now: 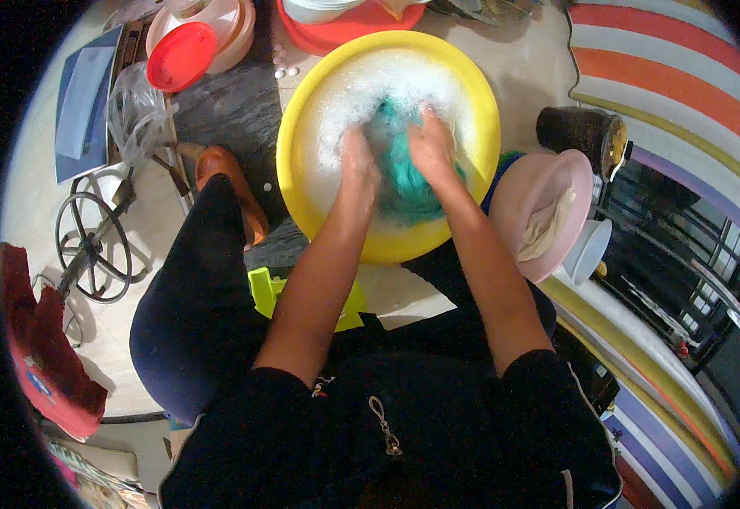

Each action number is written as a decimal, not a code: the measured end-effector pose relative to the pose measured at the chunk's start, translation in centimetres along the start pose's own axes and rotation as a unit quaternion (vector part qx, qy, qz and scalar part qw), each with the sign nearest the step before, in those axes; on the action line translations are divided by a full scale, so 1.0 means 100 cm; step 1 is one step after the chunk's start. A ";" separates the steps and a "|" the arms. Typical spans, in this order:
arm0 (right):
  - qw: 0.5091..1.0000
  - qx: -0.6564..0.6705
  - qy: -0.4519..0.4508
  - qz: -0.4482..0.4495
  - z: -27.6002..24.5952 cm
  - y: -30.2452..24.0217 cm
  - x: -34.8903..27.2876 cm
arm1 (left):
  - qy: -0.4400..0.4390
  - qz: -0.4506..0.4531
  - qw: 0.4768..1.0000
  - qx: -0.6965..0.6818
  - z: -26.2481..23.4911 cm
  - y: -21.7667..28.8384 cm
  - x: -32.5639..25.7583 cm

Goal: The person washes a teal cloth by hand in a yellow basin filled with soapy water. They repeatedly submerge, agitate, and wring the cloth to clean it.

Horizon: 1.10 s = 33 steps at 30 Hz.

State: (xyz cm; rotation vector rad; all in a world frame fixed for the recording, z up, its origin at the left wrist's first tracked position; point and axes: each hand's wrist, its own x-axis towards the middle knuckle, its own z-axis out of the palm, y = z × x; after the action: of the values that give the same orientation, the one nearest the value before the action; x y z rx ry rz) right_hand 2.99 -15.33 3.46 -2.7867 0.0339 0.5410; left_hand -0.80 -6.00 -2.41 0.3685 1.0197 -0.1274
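A round yellow basin (292,182) stands before me, holding cloudy water with white suds (361,81). In its middle lies a wet, bunched green cloth (408,174), partly under the water. My left hand (358,161) is in the suds along the cloth's left side; its fingers are blurred and partly hidden by foam. On the cloth's upper right, my right hand (432,146) has its fingers curled against the fabric, closed on it. Both forearms reach over the basin's near rim.
At right stand a pink tub (578,182) with pale cloth inside, a small light-blue bowl (589,252) and a dark cylinder (578,130). A red basin (302,32) touches the far side. Left are a red lid (181,56), a plastic bag (136,114) and a wheeled chair base (90,246).
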 end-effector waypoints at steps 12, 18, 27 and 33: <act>0.988 0.083 0.105 -0.076 -0.002 -0.038 -0.040 | -0.159 -0.006 0.987 -0.006 -0.029 -0.052 0.014; 0.961 0.199 0.161 -0.101 0.001 -0.034 -0.048 | -0.102 -0.028 0.994 -0.036 0.015 0.015 -0.023; 0.972 0.209 0.090 0.065 -0.001 0.011 -0.009 | -0.020 -0.042 0.999 0.025 0.026 0.022 -0.033; 0.994 -0.045 0.064 -0.075 -0.003 -0.014 -0.043 | -0.088 0.060 0.994 -0.014 0.017 0.043 -0.008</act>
State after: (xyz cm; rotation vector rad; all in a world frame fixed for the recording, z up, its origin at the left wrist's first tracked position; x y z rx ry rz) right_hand -0.79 -14.22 5.70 -2.8773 -0.1761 0.3351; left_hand 1.30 -2.65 0.13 0.3854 0.8223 -0.0360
